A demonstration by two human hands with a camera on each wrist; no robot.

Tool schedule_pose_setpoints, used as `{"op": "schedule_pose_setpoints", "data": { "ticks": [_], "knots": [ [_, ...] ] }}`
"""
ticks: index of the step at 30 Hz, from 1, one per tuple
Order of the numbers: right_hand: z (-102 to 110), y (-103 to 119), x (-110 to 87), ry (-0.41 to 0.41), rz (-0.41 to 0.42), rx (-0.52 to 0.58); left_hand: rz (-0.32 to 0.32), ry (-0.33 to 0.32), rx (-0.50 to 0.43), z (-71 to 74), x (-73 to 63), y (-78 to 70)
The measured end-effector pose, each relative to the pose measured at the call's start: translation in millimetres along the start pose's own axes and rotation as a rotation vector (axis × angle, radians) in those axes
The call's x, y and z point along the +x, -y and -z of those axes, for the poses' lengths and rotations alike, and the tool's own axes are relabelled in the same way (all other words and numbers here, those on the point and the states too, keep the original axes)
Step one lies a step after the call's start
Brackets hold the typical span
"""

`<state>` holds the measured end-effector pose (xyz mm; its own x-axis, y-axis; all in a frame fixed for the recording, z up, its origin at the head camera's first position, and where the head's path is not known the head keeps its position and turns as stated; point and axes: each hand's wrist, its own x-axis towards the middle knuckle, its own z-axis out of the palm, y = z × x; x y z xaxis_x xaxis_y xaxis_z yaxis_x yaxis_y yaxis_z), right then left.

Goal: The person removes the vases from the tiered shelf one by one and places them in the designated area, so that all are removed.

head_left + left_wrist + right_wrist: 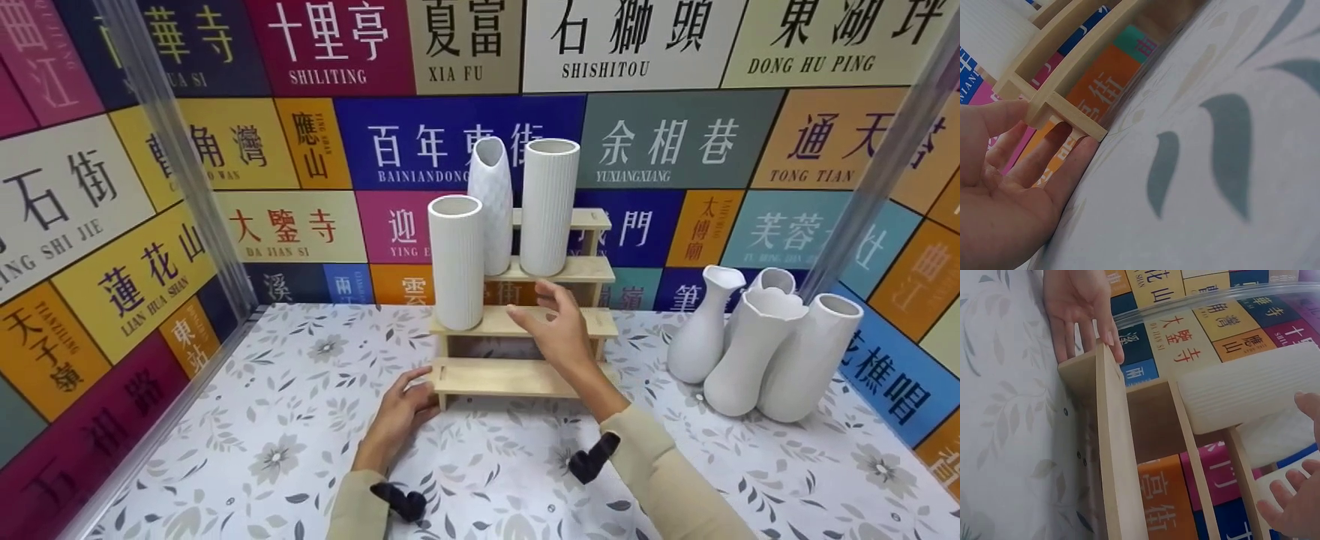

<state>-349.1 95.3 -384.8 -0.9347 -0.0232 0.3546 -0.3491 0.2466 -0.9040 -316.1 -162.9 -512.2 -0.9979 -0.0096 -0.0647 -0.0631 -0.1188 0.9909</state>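
Observation:
A light wooden stepped stand (517,377) carries three white vases. A ribbed cylinder vase (456,262) stands on the left of a middle step. One step higher stand a textured vase with a slanted mouth (491,206) and, to its right, another ribbed cylinder vase (550,206). My left hand (397,416) holds the left end of the lowest step; the left wrist view shows its thumb at the step's corner and fingers against the side panel (1075,118). In front of the middle steps, my right hand (559,330) has loosely spread fingers (1283,495) just below the right-hand vase, holding nothing.
Several more white vases stand grouped on the right of the table: a narrow-necked one (701,330), a ruffled-rim one (754,352) and others. A leaf-patterned cloth (277,450) covers the table. Colourful sign panels (457,139) and clear corner posts (191,165) stand behind.

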Motion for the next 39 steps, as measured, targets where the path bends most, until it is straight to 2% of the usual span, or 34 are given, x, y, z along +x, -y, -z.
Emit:
{"op": "schedule_pose_setpoints", "data": {
  "ticks": [8,15,19,30,39],
  "knots": [
    [-27,0,5.3,0.05,-0.044,0.015,0.006,0.011,-0.006,0.9,0.0,0.5],
    [-49,-1,14.0,0.037,-0.07,-0.005,-0.02,0.031,-0.031,0.4,-0.8,0.7],
    [-59,-3,18.5,0.026,-0.083,0.013,-0.015,0.032,-0.029,-0.3,-2.3,-0.3],
    [-83,-7,29.1,0.013,-0.059,0.092,0.001,0.012,-0.011,1.2,-1.2,-0.1],
    [-95,-7,32.3,-0.026,-0.002,0.081,-0.01,0.011,-0.003,0.3,-0.8,0.5]
  ]
}}
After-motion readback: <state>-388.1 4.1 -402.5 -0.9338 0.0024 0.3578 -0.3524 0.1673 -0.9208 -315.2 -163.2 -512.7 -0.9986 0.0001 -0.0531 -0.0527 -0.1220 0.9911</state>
